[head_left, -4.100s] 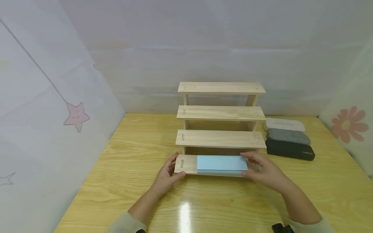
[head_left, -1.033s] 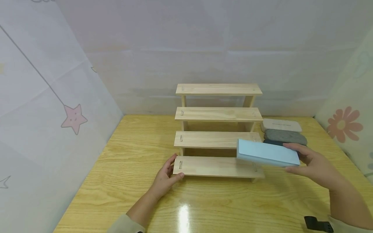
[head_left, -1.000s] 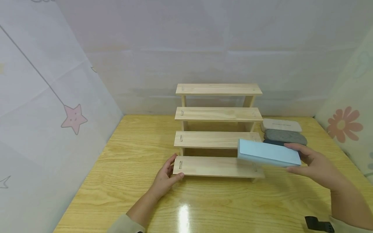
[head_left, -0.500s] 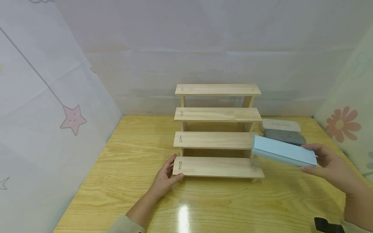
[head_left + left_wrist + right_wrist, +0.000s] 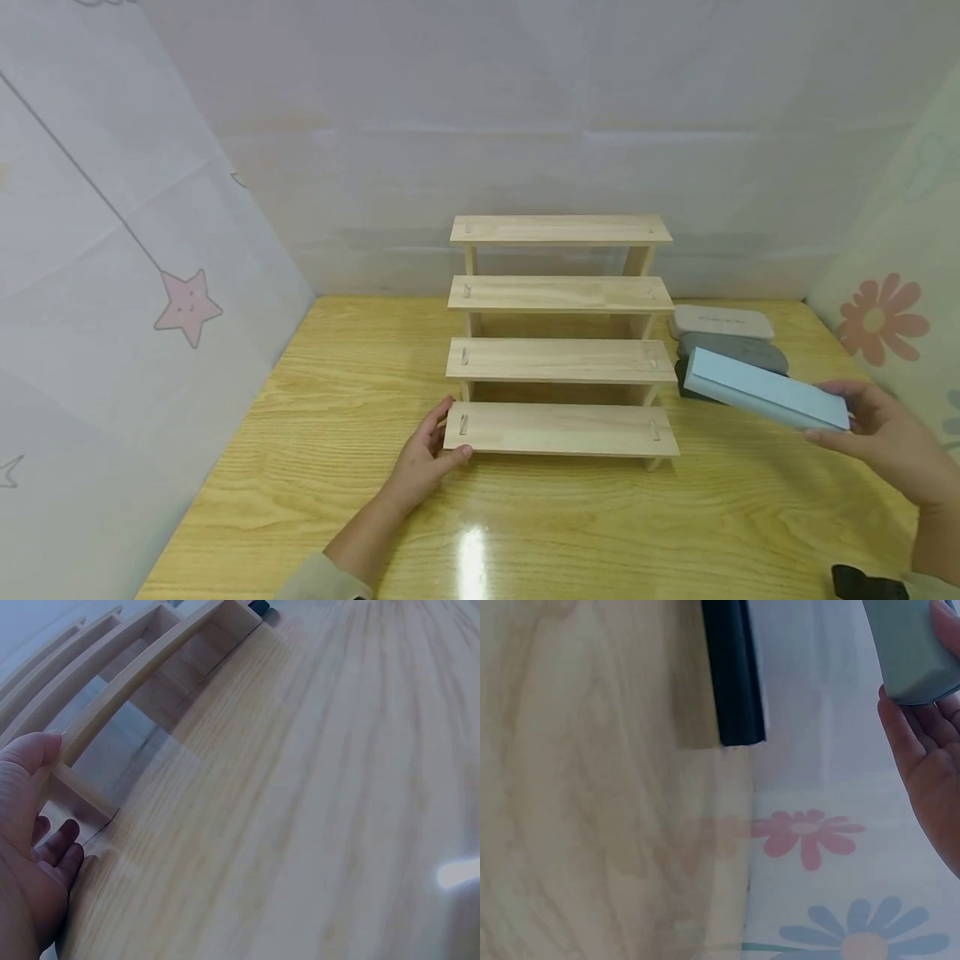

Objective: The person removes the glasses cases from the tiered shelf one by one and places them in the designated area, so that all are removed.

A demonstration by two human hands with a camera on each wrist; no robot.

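Note:
A pale wooden stepped shelf with several tiers stands on the table in the head view. My left hand grips the left end of its lowest tier, thumb on the front edge; in the left wrist view this hand has its other fingers curled at the end. To the right of the shelf, my right hand holds a light blue glasses case by its right end, in the air and slanting down to the right. The right wrist view shows the thumb and fingers around that case.
Right of the shelf lie a white case, a grey case and a black case, the black one mostly hidden by the blue case. A printed cloth wall closes off the table at back and sides.
The light blue glasses case lay on the lowest tier earlier. My right hand has lifted it off and carried it rightward, clear of the shelf. My left hand keeps its place.

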